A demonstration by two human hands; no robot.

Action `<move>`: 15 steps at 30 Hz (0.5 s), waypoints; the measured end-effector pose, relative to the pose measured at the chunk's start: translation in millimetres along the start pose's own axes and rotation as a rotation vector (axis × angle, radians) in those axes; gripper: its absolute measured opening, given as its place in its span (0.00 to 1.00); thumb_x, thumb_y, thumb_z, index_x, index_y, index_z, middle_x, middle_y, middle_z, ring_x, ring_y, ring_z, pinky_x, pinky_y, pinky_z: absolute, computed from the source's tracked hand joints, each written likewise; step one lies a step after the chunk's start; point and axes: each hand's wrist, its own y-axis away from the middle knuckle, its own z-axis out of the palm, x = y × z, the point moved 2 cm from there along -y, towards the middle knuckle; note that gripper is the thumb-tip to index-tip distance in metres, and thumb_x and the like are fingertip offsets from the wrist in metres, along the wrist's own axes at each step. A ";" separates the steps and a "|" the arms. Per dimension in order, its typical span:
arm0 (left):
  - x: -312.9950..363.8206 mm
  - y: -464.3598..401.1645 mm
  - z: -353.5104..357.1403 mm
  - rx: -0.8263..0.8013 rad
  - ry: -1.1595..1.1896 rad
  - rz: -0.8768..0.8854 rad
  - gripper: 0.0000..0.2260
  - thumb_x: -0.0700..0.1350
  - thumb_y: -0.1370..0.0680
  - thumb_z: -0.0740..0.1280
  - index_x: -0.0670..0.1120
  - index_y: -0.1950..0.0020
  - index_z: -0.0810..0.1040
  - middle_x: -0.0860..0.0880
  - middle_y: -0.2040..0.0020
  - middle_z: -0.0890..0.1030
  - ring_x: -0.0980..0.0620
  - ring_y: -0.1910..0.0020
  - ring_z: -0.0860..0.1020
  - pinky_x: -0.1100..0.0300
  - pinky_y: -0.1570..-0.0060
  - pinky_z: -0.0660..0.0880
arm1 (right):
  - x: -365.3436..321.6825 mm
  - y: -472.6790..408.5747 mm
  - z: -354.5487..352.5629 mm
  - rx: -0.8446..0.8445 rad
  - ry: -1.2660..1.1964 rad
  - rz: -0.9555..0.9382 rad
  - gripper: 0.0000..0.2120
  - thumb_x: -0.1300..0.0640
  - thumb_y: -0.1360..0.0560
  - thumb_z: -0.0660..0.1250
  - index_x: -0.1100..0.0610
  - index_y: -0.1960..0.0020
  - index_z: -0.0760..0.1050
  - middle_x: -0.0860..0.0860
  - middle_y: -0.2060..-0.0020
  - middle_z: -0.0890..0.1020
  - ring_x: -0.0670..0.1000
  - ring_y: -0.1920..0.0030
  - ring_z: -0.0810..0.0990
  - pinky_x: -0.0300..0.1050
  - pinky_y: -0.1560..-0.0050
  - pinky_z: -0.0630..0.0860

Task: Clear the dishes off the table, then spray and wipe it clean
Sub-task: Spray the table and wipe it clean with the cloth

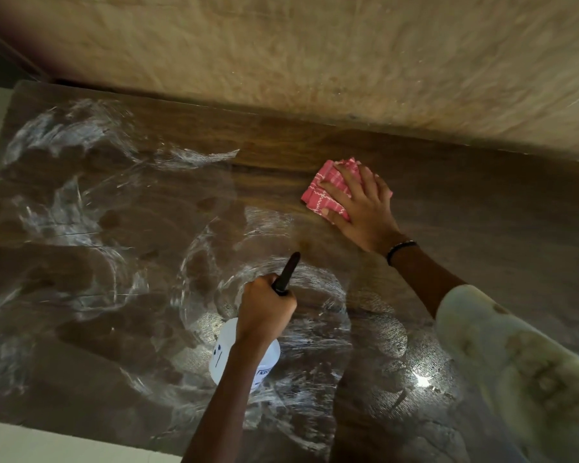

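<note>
A dark wooden table [465, 208] fills the view, with white wet swirl marks over its left and middle. My right hand [361, 205] lies flat on a folded pink checked cloth [328, 188] at the table's far right-middle, fingers spread, pressing it down. My left hand [264, 309] grips the black trigger head of a white spray bottle [244, 355], held over the table's near middle, its black nozzle pointing away from me. No dishes show on the table.
A rough beige wall [315, 61] runs along the table's far edge. Pale floor [30, 442] shows past the table's near left corner and left side. A bright light reflection sits on the wet surface at the near right.
</note>
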 end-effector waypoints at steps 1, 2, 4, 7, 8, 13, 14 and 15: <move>-2.1 0.3 -2.7 0.025 0.016 -0.005 0.17 0.35 0.26 0.65 0.48 0.73 0.66 0.50 0.79 0.66 0.51 0.80 0.64 0.62 0.76 0.62 | -14.9 -4.1 1.6 0.002 -0.003 -0.019 0.27 0.35 0.23 0.51 0.43 0.27 0.63 0.56 0.25 0.62 0.67 0.27 0.58 0.71 0.32 0.57; -4.5 0.8 -5.2 0.041 0.026 -0.010 0.17 0.36 0.26 0.65 0.49 0.72 0.67 0.50 0.79 0.66 0.51 0.80 0.65 0.62 0.76 0.63 | -32.0 -7.2 3.5 0.009 -0.004 -0.049 0.26 0.35 0.23 0.52 0.43 0.27 0.63 0.56 0.25 0.62 0.67 0.27 0.58 0.71 0.32 0.55; -8.7 1.9 -8.1 0.040 0.038 -0.019 0.16 0.37 0.26 0.66 0.48 0.71 0.68 0.50 0.78 0.66 0.51 0.79 0.65 0.61 0.76 0.63 | -68.0 -5.7 13.3 0.009 0.005 -0.138 0.26 0.37 0.23 0.56 0.42 0.27 0.64 0.56 0.25 0.62 0.66 0.26 0.57 0.70 0.31 0.51; -13.9 3.2 -10.0 0.030 0.041 -0.015 0.14 0.38 0.26 0.65 0.45 0.70 0.69 0.49 0.78 0.65 0.49 0.79 0.63 0.59 0.75 0.62 | -104.0 17.6 24.2 -0.019 0.016 -0.295 0.28 0.39 0.27 0.61 0.42 0.27 0.64 0.54 0.25 0.63 0.65 0.26 0.58 0.66 0.30 0.51; -15.7 3.1 -10.3 0.031 0.037 -0.015 0.12 0.38 0.26 0.65 0.44 0.69 0.70 0.48 0.78 0.65 0.49 0.78 0.63 0.58 0.75 0.62 | -103.4 28.5 25.6 -0.026 0.021 -0.332 0.27 0.39 0.26 0.57 0.42 0.28 0.64 0.53 0.25 0.63 0.64 0.26 0.58 0.66 0.30 0.53; -22.5 4.6 -14.2 0.037 0.077 -0.013 0.10 0.39 0.26 0.66 0.41 0.67 0.72 0.45 0.76 0.67 0.46 0.75 0.65 0.57 0.72 0.64 | -35.9 65.2 17.9 -0.064 0.087 -0.295 0.26 0.37 0.22 0.48 0.42 0.26 0.60 0.54 0.25 0.63 0.63 0.26 0.59 0.66 0.30 0.59; -23.0 5.3 -15.4 0.041 0.088 -0.013 0.10 0.39 0.26 0.66 0.42 0.67 0.72 0.45 0.76 0.67 0.46 0.75 0.66 0.57 0.72 0.65 | -22.8 64.8 14.5 -0.059 0.081 -0.239 0.26 0.36 0.22 0.47 0.42 0.26 0.59 0.55 0.25 0.62 0.63 0.26 0.59 0.66 0.30 0.59; -22.5 6.0 -16.5 0.043 0.100 -0.013 0.11 0.39 0.25 0.66 0.44 0.68 0.71 0.46 0.76 0.68 0.47 0.76 0.66 0.58 0.72 0.65 | -14.1 60.5 12.0 -0.058 0.074 -0.183 0.26 0.35 0.22 0.47 0.41 0.26 0.58 0.54 0.25 0.62 0.63 0.26 0.58 0.66 0.30 0.58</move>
